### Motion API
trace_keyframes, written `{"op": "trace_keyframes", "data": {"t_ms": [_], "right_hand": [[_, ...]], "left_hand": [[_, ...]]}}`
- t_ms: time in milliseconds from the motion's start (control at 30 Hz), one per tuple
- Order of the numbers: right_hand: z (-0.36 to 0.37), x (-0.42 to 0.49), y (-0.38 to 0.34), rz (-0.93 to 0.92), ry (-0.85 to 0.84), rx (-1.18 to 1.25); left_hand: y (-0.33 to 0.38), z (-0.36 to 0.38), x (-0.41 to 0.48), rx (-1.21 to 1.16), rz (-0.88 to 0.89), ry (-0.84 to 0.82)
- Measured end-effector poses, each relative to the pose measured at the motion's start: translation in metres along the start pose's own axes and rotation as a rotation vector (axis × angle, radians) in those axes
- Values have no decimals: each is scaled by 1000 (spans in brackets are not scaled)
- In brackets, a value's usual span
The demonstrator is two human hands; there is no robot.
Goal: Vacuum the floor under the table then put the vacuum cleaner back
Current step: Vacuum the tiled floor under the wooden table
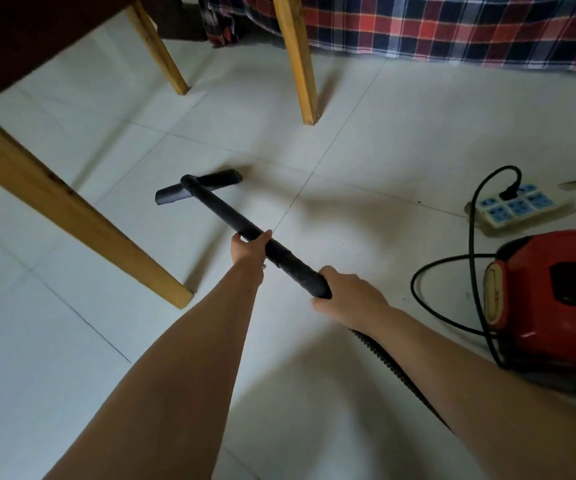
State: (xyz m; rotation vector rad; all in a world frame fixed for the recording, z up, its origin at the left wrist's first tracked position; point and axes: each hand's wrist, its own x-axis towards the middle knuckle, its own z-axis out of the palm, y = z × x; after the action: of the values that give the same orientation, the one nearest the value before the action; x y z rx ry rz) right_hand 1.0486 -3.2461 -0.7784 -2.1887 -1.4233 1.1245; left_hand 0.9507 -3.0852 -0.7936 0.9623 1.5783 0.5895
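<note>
Wand axis runs from right hand at hose end, up-left to nozzle flat on floor; left hand nearer nozzle, both hands' fingers wrapped round wand; nozzle among table legs, under-table floor further left; red vacuum body right

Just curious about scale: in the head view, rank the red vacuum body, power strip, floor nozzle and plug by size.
1. red vacuum body, though nearest the camera.
2. power strip and floor nozzle, too alike to rank.
3. plug.
</note>
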Motion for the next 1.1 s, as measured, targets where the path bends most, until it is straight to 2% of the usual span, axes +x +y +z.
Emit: {"op": "trace_keyframes", "data": {"t_ms": [133,533,800,1100], "right_hand": [[12,-2,8,12,19,-65],[37,-5,5,77,220,-248],[49,-11,6,0,345,-451],[56,-3,1,-91,337,-502]], "left_hand": [[-18,2,-7,-128,-10,78],[-37,-3,-1,-147,-2,-1],[-42,-18,-4,-117,-33,-17],[-45,-37,0,-141,-48,41]]}}
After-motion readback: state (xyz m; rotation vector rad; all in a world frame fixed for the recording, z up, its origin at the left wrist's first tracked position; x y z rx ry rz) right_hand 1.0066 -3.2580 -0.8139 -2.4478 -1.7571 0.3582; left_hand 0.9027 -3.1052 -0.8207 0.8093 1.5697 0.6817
